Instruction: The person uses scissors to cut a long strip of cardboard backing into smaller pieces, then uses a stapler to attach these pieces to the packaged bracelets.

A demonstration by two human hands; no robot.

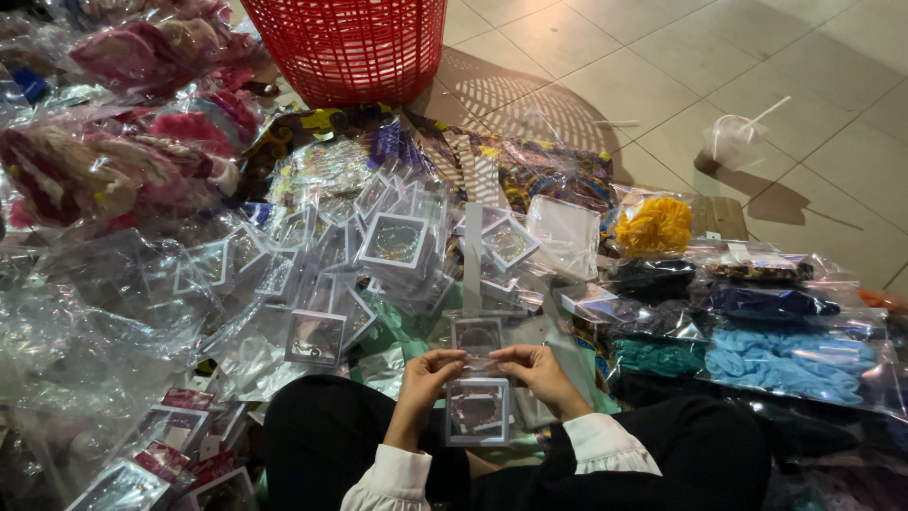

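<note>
I sit on the floor with black trousers and white cuffs showing. My left hand (pixel 426 378) and my right hand (pixel 539 371) both pinch the top edge of a clear plastic sleeve (pixel 479 362). Just below my fingers a small white-framed box with a beaded bracelet (pixel 478 413) lies in my lap, seemingly partly in the sleeve. Another framed box (pixel 477 333) lies just beyond my fingertips. A heap of several similar clear-fronted boxes (pixel 359 265) spreads ahead and to the left.
A red plastic basket (pixel 350 47) stands at the back. Bagged pink and red fabric items (pixel 123 123) pile up left. Bags of blue (pixel 785 364), teal, dark and yellow (pixel 654 225) scrunchies lie right. A plastic cup with a straw (pixel 736 140) sits on the tiled floor.
</note>
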